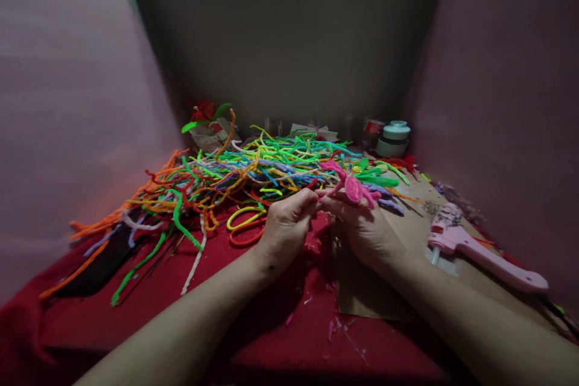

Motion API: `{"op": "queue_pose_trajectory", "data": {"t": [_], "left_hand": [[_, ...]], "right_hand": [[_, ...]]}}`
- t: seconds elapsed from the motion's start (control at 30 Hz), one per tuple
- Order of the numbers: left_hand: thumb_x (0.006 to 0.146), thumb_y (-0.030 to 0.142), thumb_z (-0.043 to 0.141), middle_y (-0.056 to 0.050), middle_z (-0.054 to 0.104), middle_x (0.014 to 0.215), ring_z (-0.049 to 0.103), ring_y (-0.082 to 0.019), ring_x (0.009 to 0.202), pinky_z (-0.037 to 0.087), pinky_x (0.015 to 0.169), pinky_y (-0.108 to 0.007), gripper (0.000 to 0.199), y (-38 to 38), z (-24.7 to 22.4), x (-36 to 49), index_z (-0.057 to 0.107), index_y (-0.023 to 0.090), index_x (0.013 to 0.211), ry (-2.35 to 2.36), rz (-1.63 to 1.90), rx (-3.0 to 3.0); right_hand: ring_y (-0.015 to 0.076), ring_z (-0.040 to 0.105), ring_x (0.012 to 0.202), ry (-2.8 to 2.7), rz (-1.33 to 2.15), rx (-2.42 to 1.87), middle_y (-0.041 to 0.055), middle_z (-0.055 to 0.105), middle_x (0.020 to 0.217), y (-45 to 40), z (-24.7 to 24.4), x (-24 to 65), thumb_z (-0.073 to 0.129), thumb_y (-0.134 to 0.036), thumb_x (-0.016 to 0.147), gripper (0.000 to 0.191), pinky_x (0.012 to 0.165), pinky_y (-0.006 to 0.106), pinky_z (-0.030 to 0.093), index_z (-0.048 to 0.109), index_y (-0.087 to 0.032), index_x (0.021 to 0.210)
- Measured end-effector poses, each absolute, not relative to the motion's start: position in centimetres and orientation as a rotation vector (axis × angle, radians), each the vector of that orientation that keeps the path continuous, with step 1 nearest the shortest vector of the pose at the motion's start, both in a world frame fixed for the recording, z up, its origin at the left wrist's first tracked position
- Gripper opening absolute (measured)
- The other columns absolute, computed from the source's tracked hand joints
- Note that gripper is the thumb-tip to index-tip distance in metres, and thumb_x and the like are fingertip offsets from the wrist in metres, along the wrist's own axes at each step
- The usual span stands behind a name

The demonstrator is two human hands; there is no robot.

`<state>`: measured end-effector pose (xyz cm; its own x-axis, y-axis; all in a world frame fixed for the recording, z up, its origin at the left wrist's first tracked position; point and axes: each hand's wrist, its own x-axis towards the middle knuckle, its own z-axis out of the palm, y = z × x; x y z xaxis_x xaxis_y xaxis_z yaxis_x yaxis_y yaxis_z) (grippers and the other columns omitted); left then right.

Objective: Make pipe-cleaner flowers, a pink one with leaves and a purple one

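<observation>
Frame centre: left hand [284, 220] and right hand [368, 229] pinch pink fuzzy piece [354, 189]; multicoloured stems [246, 167] lie left of centre.

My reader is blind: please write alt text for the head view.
Left hand and right hand pinch a fuzzy pink shape above a red cloth. Behind lies a heap of colourful fuzzy stems; a pink glue gun rests at right.
</observation>
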<state>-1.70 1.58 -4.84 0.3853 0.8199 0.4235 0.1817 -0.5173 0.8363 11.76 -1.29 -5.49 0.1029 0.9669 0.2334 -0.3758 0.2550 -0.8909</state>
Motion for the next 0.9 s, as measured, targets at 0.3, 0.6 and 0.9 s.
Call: {"op": "queue_pose_trajectory", "data": {"t": [0.3, 0.6, 0.9], "left_hand": [[0.078, 0.033, 0.065, 0.005, 0.054, 0.051, 0.038, -0.001, 0.034, 0.025, 0.035, -0.013, 0.021, 1.7, -3.4, -1.5, 0.059, 0.014, 0.072, 0.722, 0.894, 1.378], [0.08, 0.032, 0.063, 0.007, 0.048, 0.048, 0.022, 0.001, 0.028, 0.021, 0.03, -0.012, 0.019, 2.4, -3.4, -2.2, 0.057, 0.014, 0.075, 0.531, 0.655, 1.127], [0.08, 0.019, 0.059, 0.004, 0.055, 0.057, 0.051, -0.005, 0.047, 0.042, 0.049, -0.016, 0.009, 1.3, -3.7, -1.3, 0.063, 0.013, 0.075, 0.784, 1.018, 1.722]], "right_hand": [[0.0178, 0.058, 0.078, -1.004, 1.215, -0.755, 0.0018, 0.07, 0.086, -0.8, -6.6, 12.4, 0.073, -0.031, 0.071, 0.017, 0.074, 0.034, 0.045, 0.073, -0.024, 0.086], [0.0168, 0.057, 0.075, -0.974, 1.267, -0.701, 0.0024, 0.07, 0.082, -0.5, -6.5, 12.4, 0.072, -0.027, 0.069, 0.017, 0.075, 0.034, 0.044, 0.073, -0.021, 0.085], [0.0182, 0.059, 0.071, -0.913, 1.278, -0.606, 0.0003, 0.067, 0.071, -0.8, -6.1, 11.9, 0.073, -0.025, 0.069, 0.01, 0.07, 0.035, 0.047, 0.071, -0.021, 0.078]]}}
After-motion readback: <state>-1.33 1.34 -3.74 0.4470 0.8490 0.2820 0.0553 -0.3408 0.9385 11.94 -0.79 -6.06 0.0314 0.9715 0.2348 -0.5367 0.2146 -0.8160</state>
